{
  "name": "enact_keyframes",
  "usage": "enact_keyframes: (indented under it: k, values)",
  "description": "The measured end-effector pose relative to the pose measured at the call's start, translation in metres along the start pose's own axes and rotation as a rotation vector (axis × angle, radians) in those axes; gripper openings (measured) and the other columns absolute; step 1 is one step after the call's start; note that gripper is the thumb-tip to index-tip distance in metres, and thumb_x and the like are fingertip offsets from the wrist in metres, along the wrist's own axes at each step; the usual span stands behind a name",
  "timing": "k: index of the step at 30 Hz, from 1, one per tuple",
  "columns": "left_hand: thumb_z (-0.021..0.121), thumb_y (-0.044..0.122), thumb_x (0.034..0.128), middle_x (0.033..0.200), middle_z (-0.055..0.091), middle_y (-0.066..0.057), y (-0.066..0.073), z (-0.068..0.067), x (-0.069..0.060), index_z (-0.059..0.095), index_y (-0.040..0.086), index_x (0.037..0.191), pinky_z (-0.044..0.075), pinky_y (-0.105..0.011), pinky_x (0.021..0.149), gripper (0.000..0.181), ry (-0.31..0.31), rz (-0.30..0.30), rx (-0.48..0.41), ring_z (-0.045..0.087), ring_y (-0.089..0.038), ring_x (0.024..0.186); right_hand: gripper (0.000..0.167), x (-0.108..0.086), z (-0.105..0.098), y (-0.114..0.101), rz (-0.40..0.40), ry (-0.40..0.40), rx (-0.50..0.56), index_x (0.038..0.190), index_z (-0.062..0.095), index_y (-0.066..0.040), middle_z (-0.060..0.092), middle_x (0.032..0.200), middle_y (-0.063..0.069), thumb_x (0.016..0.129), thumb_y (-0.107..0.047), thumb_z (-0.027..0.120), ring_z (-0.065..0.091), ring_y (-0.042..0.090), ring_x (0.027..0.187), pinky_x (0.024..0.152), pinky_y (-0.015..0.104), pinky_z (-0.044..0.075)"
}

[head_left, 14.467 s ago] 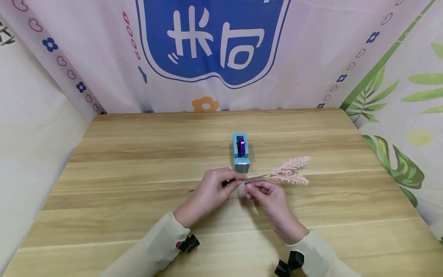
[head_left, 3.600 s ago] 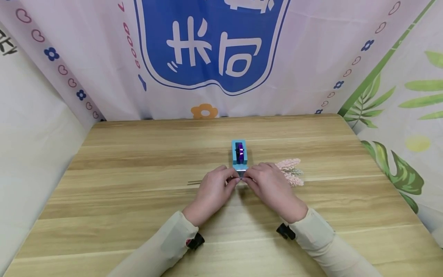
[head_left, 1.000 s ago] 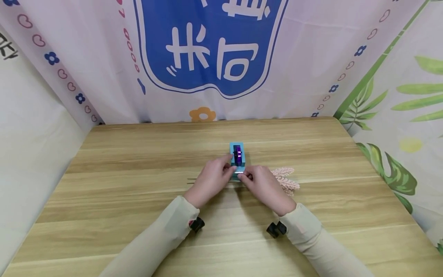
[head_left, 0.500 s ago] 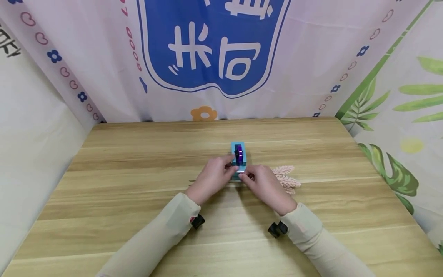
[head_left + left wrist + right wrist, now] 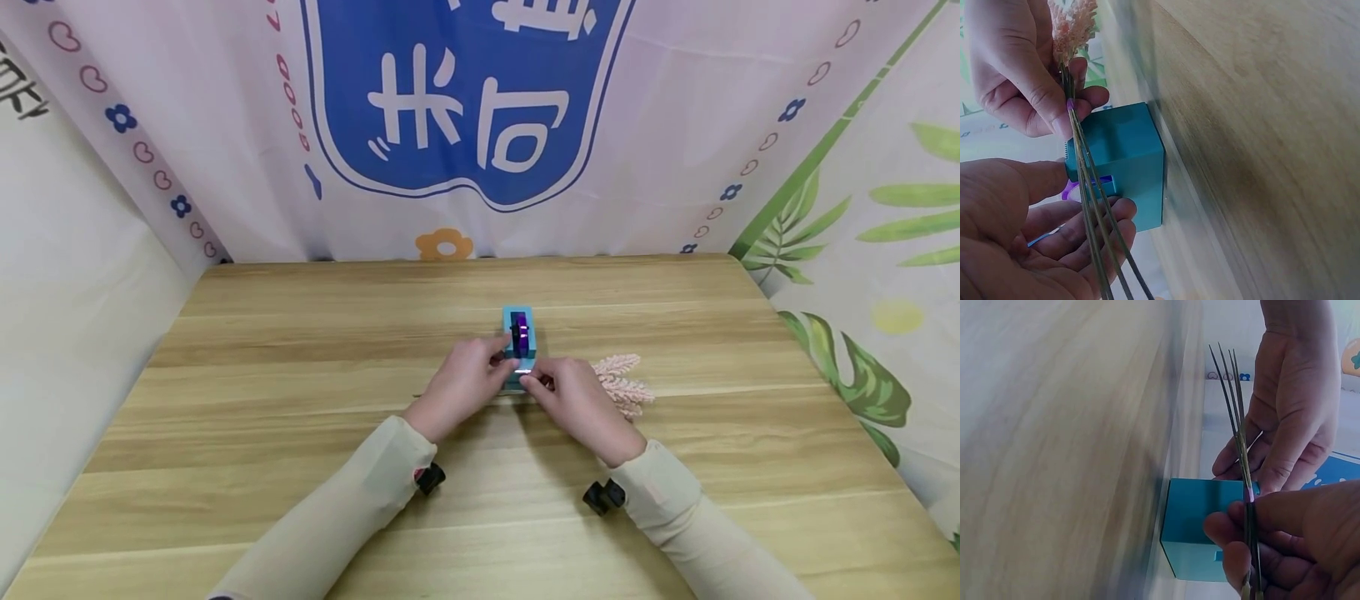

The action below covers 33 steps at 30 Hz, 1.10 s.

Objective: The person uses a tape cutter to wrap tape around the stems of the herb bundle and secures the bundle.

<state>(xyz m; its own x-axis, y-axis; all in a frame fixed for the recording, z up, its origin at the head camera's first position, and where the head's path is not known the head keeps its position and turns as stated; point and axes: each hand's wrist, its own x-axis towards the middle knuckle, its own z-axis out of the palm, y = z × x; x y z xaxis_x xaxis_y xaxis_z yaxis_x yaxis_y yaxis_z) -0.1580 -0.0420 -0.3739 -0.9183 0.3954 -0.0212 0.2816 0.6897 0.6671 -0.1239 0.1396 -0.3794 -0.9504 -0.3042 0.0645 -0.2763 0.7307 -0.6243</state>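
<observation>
A blue tape dispenser (image 5: 526,364) with a roll of purple tape (image 5: 522,332) stands on the table. My left hand (image 5: 465,377) grips its front, thumb on the near top end and fingers along the side. My right hand (image 5: 579,402) pinches the thin stems (image 5: 1094,194) of several pink artificial flower sprigs (image 5: 624,390) just before the dispenser. A narrow purple tape band (image 5: 1070,104) sits round the stems at the right fingertips. The stem ends pass leftward beneath the left hand, mostly hidden in the head view.
The wood-grain table (image 5: 315,333) extends around both arms. A printed cloth (image 5: 262,167) with a blue emblem hangs along its far edge. A leaf-patterned sheet (image 5: 892,350) borders the right side and a white sheet (image 5: 82,275) the left.
Earlier, both hands held the stems in front of the dispenser. Since then my left hand has moved from the stems onto the dispenser. Over the last second both hands stay nearly still.
</observation>
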Motion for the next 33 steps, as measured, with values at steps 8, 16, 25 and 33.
enact_keyframes:
  k: [8,16,25,33]
  values:
    - [0.065,0.024,0.1052,0.138,0.069,-0.019,-0.0001,0.0005,0.0004,0.058,0.001,0.146,0.040,-0.020,0.050,0.048,0.000,0.015,-0.001,0.044,-0.009,0.056,0.027,-0.0001,-0.0003,-0.0004,-0.004,0.009,-0.005,0.078,0.067,-0.008,0.052,0.062,-0.003,0.103,-0.018,0.068,0.042,0.009,0.055,0.052,0.022,0.035]
    - [0.065,0.024,0.1051,0.140,0.068,-0.018,0.0008,0.0007,0.0011,0.056,0.002,0.148,0.039,-0.019,0.050,0.049,-0.006,-0.005,-0.019,0.044,-0.008,0.055,0.028,-0.0009,0.0002,0.0009,-0.022,0.021,-0.028,0.076,0.066,-0.008,0.052,0.061,-0.003,0.102,-0.018,0.068,0.042,0.009,0.054,0.051,0.022,0.035]
    - [0.066,0.023,0.1047,0.141,0.068,-0.018,0.0005,-0.0001,0.0005,0.058,0.002,0.146,0.044,-0.020,0.054,0.048,0.003,0.011,0.003,0.053,-0.011,0.065,0.023,-0.0002,-0.0008,-0.0014,-0.032,0.021,-0.044,0.079,0.070,-0.007,0.058,0.063,-0.002,0.101,-0.015,0.070,0.045,0.009,0.053,0.050,0.022,0.037]
    - [0.066,0.024,0.1046,0.139,0.069,-0.016,0.0014,0.0001,0.0002,0.058,0.004,0.147,0.047,-0.021,0.057,0.048,0.005,-0.003,0.008,0.059,-0.014,0.072,0.021,-0.0006,-0.0011,-0.0009,-0.053,0.018,-0.060,0.080,0.071,-0.007,0.063,0.066,-0.002,0.099,-0.013,0.071,0.047,0.008,0.054,0.051,0.021,0.040]
